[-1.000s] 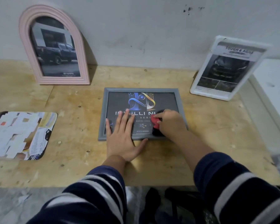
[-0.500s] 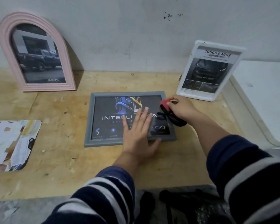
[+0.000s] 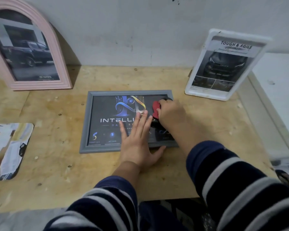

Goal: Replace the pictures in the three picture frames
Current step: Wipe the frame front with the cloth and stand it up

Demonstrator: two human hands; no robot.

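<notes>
A grey picture frame (image 3: pixel 90 120) lies flat in the middle of the wooden table, holding a dark poster with a blue and gold logo. My left hand (image 3: pixel 137 140) rests flat on its lower right part, fingers straight. My right hand (image 3: pixel 171 114) grips a red and black cloth (image 3: pixel 155 108) against the glass near the frame's upper right. A pink arched frame (image 3: pixel 60 64) with a dark pickup truck photo leans on the wall at the left. A white frame (image 3: pixel 207 95) with a "Tough & Agile" car picture leans at the right.
A loose picture sheet with rounded corners (image 3: pixel 7 150) lies at the table's left edge. A white surface (image 3: pixel 277 97) adjoins the table on the right. The table's front edge (image 3: pixel 40 205) runs just above my striped sleeves.
My right hand with the cloth moved from the frame's lower right up to its upper right edge, then slightly back over the glass. My left hand shifted right along the frame's lower part.
</notes>
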